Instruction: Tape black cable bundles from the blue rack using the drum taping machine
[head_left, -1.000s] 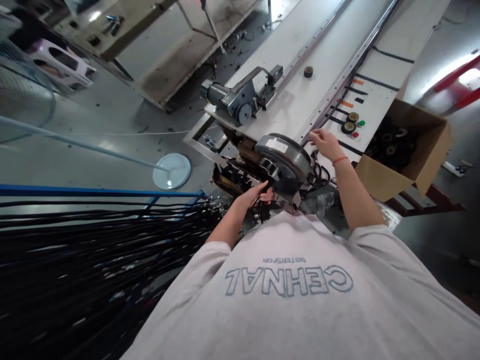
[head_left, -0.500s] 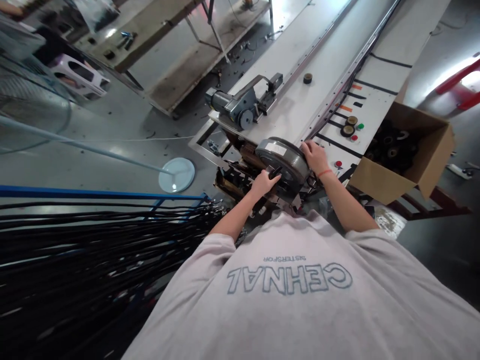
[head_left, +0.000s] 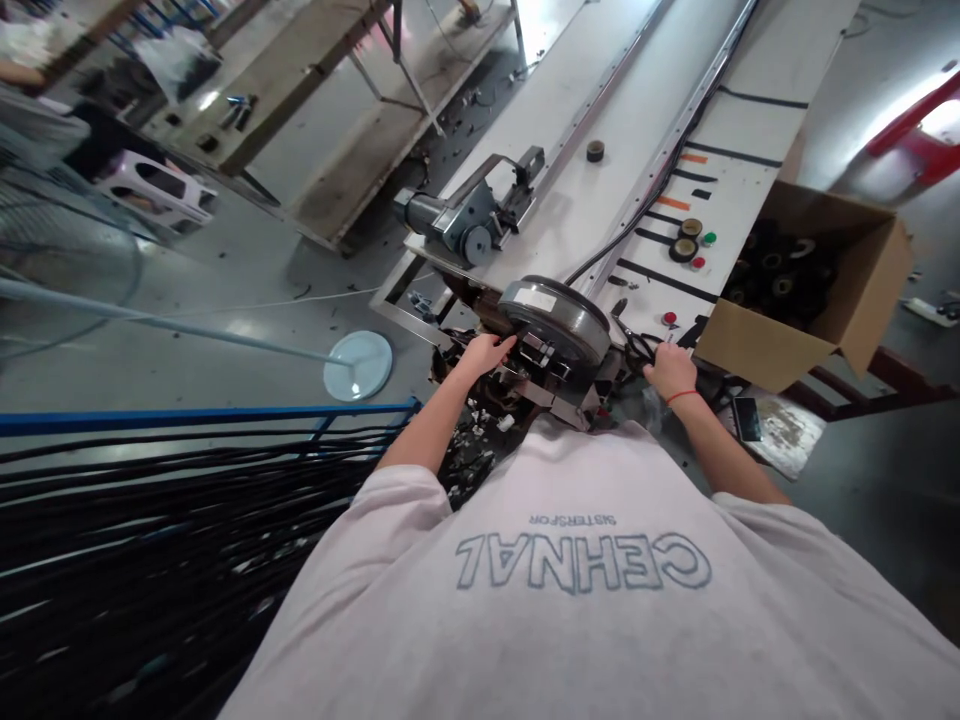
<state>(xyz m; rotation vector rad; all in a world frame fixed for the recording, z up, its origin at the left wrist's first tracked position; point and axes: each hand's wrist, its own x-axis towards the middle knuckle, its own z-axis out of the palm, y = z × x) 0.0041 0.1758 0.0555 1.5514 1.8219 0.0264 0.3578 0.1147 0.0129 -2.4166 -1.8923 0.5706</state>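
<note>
A round dark metal drum [head_left: 559, 312] with a white label sits at the near end of the long white machine table. To its left, my left hand [head_left: 486, 356] is at the drum's near side, fingers drawn together; what they hold, if anything, is too small to make out. Right of the drum, my right hand [head_left: 671, 372] is closed around the handles of black scissors [head_left: 639, 346], whose blades point toward the drum. Metal parts [head_left: 541, 350] show below the drum, between my two hands.
Tape rolls [head_left: 684, 248] and a red button [head_left: 670, 318] are on the table's right side. An open cardboard box [head_left: 772, 345] stands at the right. A motor unit [head_left: 457, 222] is behind. Black cables [head_left: 187, 500] hang from a blue rack at left.
My right hand has left the drum's rim, moved right and taken hold of the scissors. My left hand has moved left, away from the drum's middle. The view has shifted slightly.
</note>
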